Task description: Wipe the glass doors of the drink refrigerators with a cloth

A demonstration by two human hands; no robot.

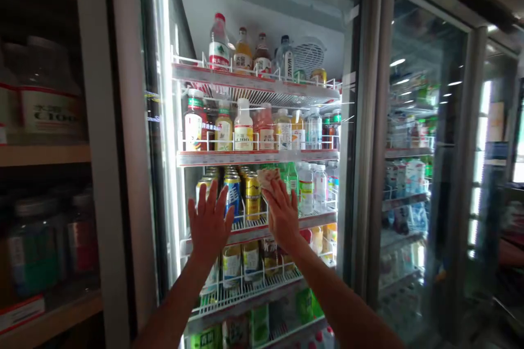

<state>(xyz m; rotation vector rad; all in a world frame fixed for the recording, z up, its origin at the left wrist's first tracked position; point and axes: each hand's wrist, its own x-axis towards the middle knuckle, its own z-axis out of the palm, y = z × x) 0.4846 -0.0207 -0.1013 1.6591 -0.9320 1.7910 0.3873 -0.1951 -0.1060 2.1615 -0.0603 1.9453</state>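
Observation:
My left hand (pixel 209 224) is raised in front of the glass door of a lit drinks cooler, its fingers spread and holding nothing. Under the fingers of my right hand (pixel 282 212) is a crumpled, pale pinkish cloth (pixel 269 177), pressed toward the glass. Both hands are level with the shelf of cans. Behind the glass, a blue can (pixel 232 196) shows between the hands, and a gold can (pixel 252 196) is just left of my right hand. A green bottle (pixel 291 177) appears beyond my right fingers.
Several bottles line the upper shelf (pixel 262 83) and the second shelf (pixel 257 158) inside. To the left is a dark wooden shelf (pixel 45 155) with bottles. Another glass-door cooler (pixel 409 174) stands to the right, past the metal door frame (pixel 370 136).

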